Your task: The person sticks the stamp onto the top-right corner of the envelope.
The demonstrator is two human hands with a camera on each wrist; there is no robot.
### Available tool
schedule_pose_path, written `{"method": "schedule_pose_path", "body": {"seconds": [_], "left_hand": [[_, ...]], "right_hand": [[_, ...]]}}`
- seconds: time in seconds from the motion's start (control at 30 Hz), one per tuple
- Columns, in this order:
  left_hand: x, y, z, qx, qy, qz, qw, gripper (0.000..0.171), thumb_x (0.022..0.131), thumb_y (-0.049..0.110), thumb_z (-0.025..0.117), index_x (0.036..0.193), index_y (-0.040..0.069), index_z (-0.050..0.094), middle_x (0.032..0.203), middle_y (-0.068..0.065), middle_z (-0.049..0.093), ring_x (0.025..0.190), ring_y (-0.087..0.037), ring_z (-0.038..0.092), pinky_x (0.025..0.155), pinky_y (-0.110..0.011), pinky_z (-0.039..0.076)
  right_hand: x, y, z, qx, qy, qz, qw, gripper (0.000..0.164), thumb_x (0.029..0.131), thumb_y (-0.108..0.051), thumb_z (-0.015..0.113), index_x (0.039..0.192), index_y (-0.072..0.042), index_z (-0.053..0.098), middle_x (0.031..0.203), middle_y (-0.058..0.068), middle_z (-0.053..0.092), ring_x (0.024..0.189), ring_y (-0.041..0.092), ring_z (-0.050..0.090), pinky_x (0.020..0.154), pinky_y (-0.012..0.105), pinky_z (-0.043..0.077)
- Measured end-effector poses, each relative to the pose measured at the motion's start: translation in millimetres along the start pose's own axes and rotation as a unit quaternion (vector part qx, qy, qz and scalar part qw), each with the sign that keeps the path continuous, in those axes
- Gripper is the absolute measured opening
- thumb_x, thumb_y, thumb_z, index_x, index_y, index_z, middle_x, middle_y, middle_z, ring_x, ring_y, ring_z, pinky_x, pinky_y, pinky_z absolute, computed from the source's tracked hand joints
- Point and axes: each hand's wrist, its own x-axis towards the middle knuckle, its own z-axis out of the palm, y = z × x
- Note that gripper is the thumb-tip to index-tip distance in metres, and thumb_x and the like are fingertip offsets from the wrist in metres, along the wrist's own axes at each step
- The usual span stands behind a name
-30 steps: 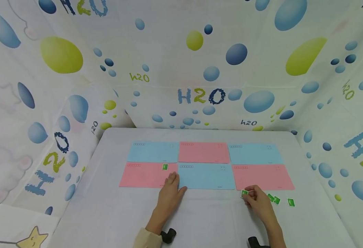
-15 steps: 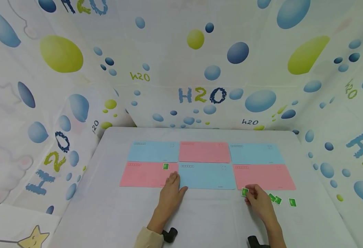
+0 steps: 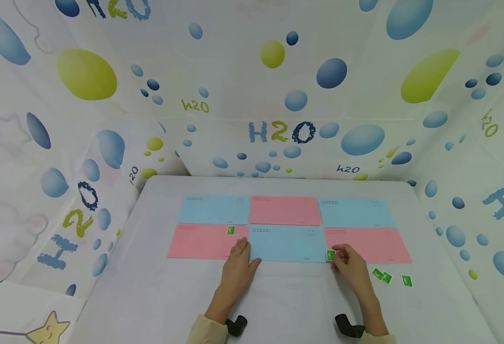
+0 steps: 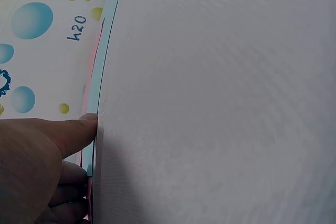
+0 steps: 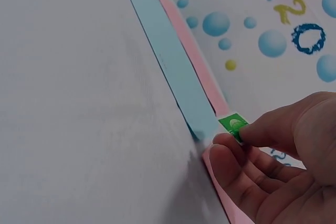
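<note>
My right hand (image 3: 351, 267) pinches a small green stamp (image 5: 231, 123) between thumb and fingers. It holds the stamp over the seam between the front middle blue envelope (image 3: 288, 243) and the front right pink envelope (image 3: 376, 246), near their lower edges. My left hand (image 3: 236, 267) lies flat with extended fingers across the lower right corner of the front left pink envelope (image 3: 196, 243); its thumb reaches onto the lower edge of the blue one. Another green stamp (image 3: 231, 230) sits at that pink envelope's upper right corner.
Several loose green stamps lie right of my right hand, two overlapping (image 3: 387, 278) and one apart (image 3: 407, 280). Behind the front row are a blue envelope (image 3: 213, 211), a pink one (image 3: 284, 211) and another blue one (image 3: 357, 213). A patterned curtain (image 3: 234, 62) rises behind the white table (image 3: 286, 306).
My right hand has carried the pinched stamp left and slightly up, from below the right pink envelope to the blue envelope's lower right corner. My left hand has stayed in place.
</note>
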Motion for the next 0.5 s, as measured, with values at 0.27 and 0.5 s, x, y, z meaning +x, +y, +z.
{"method": "schedule_pose_path", "body": {"seconds": [0.27, 0.5], "left_hand": [[0.4, 0.3, -0.9, 0.0, 0.003, -0.001, 1.0, 0.06, 0.093, 0.029, 0.071, 0.136, -0.009, 0.056, 0.15, -0.022, 0.05, 0.142, -0.037, 0.047, 0.115, -0.05, 0.041], [0.2, 1.2, -2.9, -0.006, 0.013, 0.007, 0.9999, 0.06, 0.092, 0.028, 0.072, 0.136, -0.01, 0.056, 0.148, -0.022, 0.052, 0.14, -0.037, 0.048, 0.114, -0.049, 0.043]], "right_hand": [[22, -13, 13, 0.009, 0.013, 0.001, 1.0, 0.03, 0.096, -0.01, 0.058, 0.124, 0.002, 0.061, 0.096, 0.014, 0.064, 0.074, 0.014, 0.062, 0.061, 0.016, 0.05], [39, -18, 24, 0.042, 0.012, -0.007, 0.999, 0.028, 0.095, -0.011, 0.059, 0.12, 0.002, 0.063, 0.092, 0.015, 0.067, 0.069, 0.012, 0.065, 0.06, 0.017, 0.051]]}}
